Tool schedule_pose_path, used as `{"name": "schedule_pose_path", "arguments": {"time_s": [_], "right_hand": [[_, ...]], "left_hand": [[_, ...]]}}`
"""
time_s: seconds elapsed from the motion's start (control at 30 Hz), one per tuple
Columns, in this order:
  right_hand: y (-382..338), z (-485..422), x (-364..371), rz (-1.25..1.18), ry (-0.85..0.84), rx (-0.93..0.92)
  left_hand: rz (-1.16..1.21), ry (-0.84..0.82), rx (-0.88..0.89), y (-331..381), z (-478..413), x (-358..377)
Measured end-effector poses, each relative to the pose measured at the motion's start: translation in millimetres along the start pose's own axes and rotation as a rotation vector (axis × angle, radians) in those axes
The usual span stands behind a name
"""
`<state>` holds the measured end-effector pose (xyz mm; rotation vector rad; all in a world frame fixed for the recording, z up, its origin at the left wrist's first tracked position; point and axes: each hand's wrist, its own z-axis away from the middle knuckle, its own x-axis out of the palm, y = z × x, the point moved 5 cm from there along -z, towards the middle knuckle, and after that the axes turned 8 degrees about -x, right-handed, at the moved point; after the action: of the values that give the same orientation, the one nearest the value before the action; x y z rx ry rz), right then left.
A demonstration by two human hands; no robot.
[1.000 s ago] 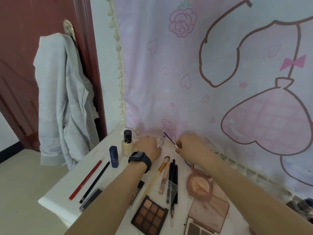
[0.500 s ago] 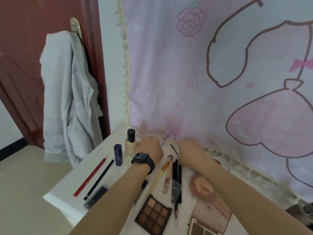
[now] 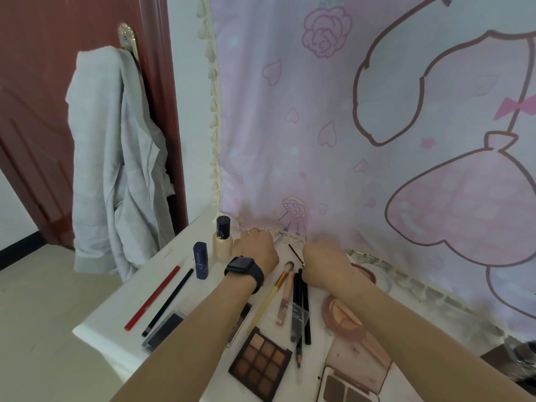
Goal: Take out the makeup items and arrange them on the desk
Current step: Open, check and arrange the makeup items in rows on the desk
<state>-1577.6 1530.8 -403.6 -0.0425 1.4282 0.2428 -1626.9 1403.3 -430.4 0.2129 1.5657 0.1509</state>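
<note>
At centre frame, my left hand (image 3: 256, 250) pinches a thin white stick (image 3: 277, 237). My right hand (image 3: 326, 262) blurs, grip unclear, beside a slim dark brush (image 3: 295, 254) on the white desk (image 3: 116, 320), extending the row.

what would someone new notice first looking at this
Probably the big pink cartoon curtain filling the wall behind the desk, then the grey garment hanging on the red door at left. Below, both hands reach to the desk's far edge, the left hand wearing a black watch, the right hand beside it, with a brown eyeshadow palette lying nearest the camera.
</note>
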Motion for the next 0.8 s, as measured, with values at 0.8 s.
{"name": "schedule_pose_path", "arguments": {"time_s": [0.8], "right_hand": [[2, 19, -20, -0.049, -0.009, 0.022]], "left_hand": [[0.024, 0.032, 0.059, 10, 22, -21]]}}
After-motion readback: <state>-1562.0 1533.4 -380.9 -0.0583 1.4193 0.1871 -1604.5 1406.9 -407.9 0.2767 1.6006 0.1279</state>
